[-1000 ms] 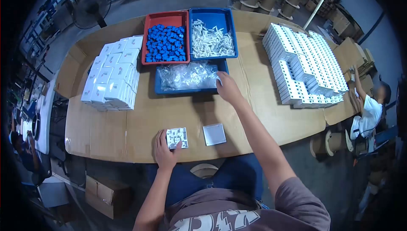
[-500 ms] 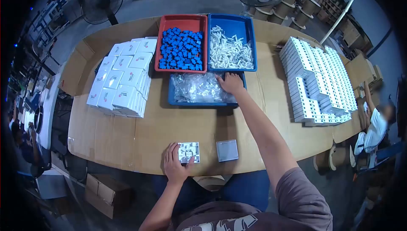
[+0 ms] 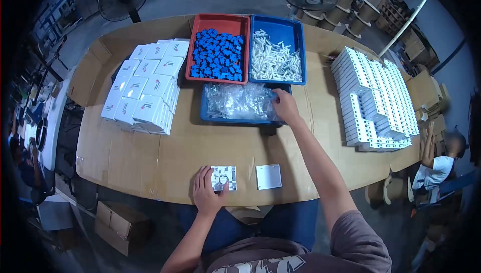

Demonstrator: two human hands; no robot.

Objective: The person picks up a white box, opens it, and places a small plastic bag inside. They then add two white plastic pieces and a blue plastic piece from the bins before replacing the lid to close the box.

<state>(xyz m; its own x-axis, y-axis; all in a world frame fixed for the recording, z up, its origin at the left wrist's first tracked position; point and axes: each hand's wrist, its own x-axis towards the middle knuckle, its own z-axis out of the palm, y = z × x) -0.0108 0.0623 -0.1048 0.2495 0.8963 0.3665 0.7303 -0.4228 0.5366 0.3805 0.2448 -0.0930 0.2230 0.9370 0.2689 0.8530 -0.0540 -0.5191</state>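
My left hand (image 3: 208,193) lies at the table's near edge, its fingers and thumb gripping the left side of an open white square box base (image 3: 226,177). Small fittings and a round shape show inside that base. To its right lies a plain white square cover (image 3: 269,176), touched by neither hand. My right hand (image 3: 285,107) is at the right end of the lower blue tray (image 3: 240,121), fingers pinched together at the clear plastic bags (image 3: 235,102). It seems to hold one of these bags, though its fingertips partly hide it.
Behind stand a red tray (image 3: 192,70) of blue clips (image 3: 218,55) and a blue tray (image 3: 302,47) of white plugs (image 3: 273,57). White boxes (image 3: 145,87) are stacked left, more white units (image 3: 373,102) right. A person (image 3: 441,162) sits at far right.
My right hand has drawn slightly back and right from the bags, its fingers now curled together instead of spread over them. My left hand stays on the box base. The view has shifted slightly.
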